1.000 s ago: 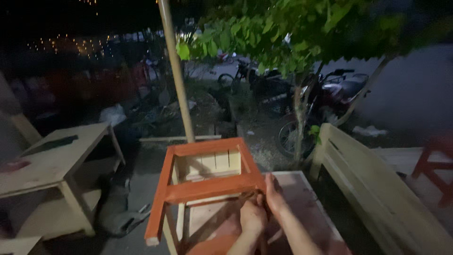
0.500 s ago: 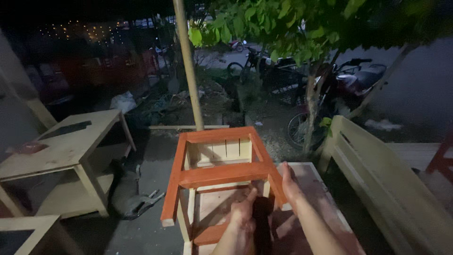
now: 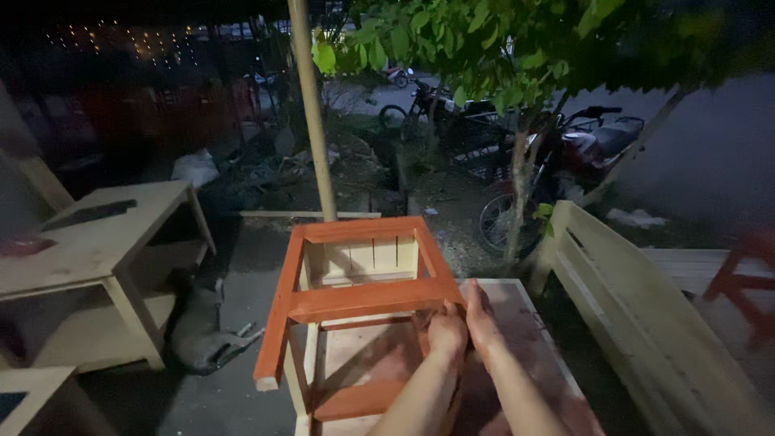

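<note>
A wooden chair frame (image 3: 355, 299), partly painted orange-red, lies tipped on a stained wooden work surface (image 3: 517, 339) in front of me. My left hand (image 3: 446, 329) is closed around the frame's near right corner, just below the orange crossbar. My right hand (image 3: 481, 316) presses flat against the same corner from the right side, fingers pointing away from me. The two hands touch each other. The bare wooden slats of the frame show through its open top.
A bare wooden table (image 3: 89, 242) stands at the left, with a dog (image 3: 202, 323) lying beside it. An unpainted wooden bench (image 3: 646, 315) runs along the right. A pole (image 3: 313, 113), a small tree (image 3: 517, 202) and parked motorbikes (image 3: 565, 153) lie beyond.
My view has shifted slightly. Both hands have slid up the frame's right side and now meet at its near right corner; the frame has barely moved.
</note>
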`<state>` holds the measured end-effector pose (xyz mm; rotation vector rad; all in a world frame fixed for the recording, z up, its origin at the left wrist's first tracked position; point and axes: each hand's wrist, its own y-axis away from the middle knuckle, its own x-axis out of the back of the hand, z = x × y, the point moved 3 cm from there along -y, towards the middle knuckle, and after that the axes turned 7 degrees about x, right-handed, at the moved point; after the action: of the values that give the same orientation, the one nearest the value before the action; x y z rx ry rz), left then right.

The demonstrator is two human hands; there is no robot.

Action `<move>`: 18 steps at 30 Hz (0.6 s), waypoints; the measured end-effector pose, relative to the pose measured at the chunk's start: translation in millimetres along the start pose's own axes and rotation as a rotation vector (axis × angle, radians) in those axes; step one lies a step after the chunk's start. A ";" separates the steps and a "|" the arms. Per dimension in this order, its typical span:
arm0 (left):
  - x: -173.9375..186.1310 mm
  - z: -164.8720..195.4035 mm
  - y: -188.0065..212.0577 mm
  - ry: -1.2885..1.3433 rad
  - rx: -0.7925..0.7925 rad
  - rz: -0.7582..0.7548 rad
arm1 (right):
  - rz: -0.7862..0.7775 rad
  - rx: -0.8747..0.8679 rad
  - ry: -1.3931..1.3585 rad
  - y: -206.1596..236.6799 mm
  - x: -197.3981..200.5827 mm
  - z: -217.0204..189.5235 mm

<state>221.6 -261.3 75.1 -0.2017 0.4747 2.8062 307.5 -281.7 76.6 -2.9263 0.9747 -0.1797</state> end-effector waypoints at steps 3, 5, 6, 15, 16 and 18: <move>2.6 -1.7 -3.7 -0.259 -0.090 0.010 | -0.039 -0.198 -0.065 16.4 -2.0 -15.4; 4.2 -10.4 -6.5 -0.276 -0.049 0.041 | -0.052 -0.239 -0.075 20.3 -1.0 -22.3; 5.1 -15.4 -7.3 -0.284 -0.026 0.059 | -0.053 -0.191 -0.074 19.3 0.1 -25.1; 6.9 -36.4 49.4 -0.465 -0.534 0.002 | -0.074 0.218 -0.169 -7.7 0.9 -30.8; 8.9 -42.4 55.5 -0.344 -0.377 -0.061 | -0.075 0.178 -0.177 -6.7 0.9 -27.6; 10.0 -53.2 64.7 -0.096 -0.068 -0.188 | -0.112 0.197 -0.164 -3.0 0.1 -24.5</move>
<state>197.2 -335.4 42.9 -0.1179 0.3211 2.6354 306.3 -279.7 101.1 -2.7637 0.7269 -0.0362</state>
